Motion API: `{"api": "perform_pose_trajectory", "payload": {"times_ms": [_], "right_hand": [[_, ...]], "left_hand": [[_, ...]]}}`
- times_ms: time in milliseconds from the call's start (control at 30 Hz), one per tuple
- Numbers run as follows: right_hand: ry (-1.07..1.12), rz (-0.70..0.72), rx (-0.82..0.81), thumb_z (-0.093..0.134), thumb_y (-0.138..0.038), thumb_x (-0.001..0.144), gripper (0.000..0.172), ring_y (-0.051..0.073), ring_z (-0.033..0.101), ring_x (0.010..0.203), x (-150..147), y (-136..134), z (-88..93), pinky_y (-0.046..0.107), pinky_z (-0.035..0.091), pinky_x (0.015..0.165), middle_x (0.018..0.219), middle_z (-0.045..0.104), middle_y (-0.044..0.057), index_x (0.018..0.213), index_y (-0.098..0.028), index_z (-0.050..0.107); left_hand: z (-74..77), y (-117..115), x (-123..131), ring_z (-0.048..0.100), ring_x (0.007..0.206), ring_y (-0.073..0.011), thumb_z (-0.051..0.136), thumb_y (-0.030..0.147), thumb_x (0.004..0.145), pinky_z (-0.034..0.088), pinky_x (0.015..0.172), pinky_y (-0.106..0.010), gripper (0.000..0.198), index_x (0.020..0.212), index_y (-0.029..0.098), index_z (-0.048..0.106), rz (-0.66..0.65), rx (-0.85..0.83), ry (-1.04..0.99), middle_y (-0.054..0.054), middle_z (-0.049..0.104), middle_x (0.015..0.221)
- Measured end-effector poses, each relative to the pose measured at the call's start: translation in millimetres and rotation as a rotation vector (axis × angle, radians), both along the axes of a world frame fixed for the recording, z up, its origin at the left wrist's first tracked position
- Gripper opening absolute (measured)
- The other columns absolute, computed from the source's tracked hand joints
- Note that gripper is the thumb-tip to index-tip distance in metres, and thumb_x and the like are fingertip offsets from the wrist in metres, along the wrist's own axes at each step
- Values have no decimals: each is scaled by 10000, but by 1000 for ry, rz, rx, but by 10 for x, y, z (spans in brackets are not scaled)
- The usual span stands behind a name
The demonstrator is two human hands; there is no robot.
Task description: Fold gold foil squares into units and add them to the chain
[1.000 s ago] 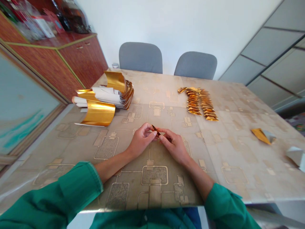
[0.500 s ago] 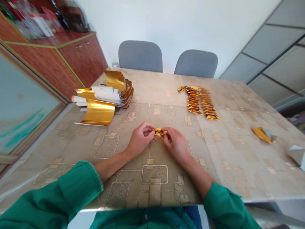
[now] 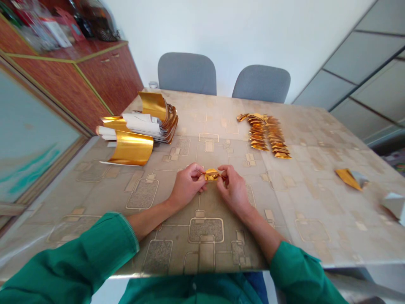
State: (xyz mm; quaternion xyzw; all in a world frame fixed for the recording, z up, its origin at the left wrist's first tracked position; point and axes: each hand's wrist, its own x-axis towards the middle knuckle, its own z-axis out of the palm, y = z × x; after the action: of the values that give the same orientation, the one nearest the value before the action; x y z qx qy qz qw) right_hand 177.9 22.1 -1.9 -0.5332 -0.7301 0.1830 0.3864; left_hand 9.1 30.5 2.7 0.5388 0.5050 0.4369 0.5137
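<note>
A small folded gold foil piece (image 3: 211, 174) is pinched between both my hands just above the patterned table (image 3: 205, 236). My left hand (image 3: 186, 186) grips its left end with curled fingers. My right hand (image 3: 232, 190) grips the right end, fingers closed. Both forearms rest on the table, with green sleeves near the front edge.
A stack of curled gold and white sheets (image 3: 139, 128) lies at the left. Two rows of several folded gold pieces (image 3: 265, 135) sit at the back right. A loose gold scrap (image 3: 349, 178) and a white scrap (image 3: 394, 204) lie far right. Two grey chairs (image 3: 187, 74) stand behind; a wooden cabinet (image 3: 72, 80) is left.
The gold piece has turned from edge-on to lying crosswise between my fingertips, now showing its broad shiny face. My hands stayed in about the same spot.
</note>
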Motion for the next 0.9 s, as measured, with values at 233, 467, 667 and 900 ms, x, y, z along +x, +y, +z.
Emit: {"api": "perform_pose_trajectory", "payload": {"times_ms": [233, 467, 667, 900], "right_hand": [[-45, -61, 14, 444, -148, 799, 129, 143, 546, 613, -22, 12, -9, 243, 385, 593, 709, 617, -1, 818, -218, 551], [-50, -44, 1, 457, -182, 825, 151, 153, 553, 609, -28, 8, 3, 244, 386, 586, 692, 606, -9, 924, -209, 568], [-36, -25, 5, 437, -172, 849, 138, 148, 561, 629, -19, 15, 6, 238, 390, 592, 711, 608, -2, 892, -214, 561], [-69, 16, 36, 449, -160, 850, 142, 147, 560, 640, -62, -21, 2, 240, 396, 607, 738, 617, 5, 908, -216, 566]], "left_hand": [[-84, -51, 12, 633, 481, -107, 542, 209, 726, 471, 454, -169, 116, 838, 179, 544, -47, 158, 83, 42, 630, 598], [-107, -36, -2, 629, 486, -108, 525, 197, 740, 472, 472, -178, 98, 837, 184, 538, -51, 206, 128, 47, 616, 599], [-81, -28, -5, 642, 493, -109, 532, 217, 760, 474, 461, -177, 168, 926, 188, 546, -66, 166, 137, 37, 655, 674], [-74, 3, -4, 637, 463, -116, 526, 234, 737, 469, 423, -170, 116, 835, 178, 551, -49, 72, 107, 34, 645, 619]]}}
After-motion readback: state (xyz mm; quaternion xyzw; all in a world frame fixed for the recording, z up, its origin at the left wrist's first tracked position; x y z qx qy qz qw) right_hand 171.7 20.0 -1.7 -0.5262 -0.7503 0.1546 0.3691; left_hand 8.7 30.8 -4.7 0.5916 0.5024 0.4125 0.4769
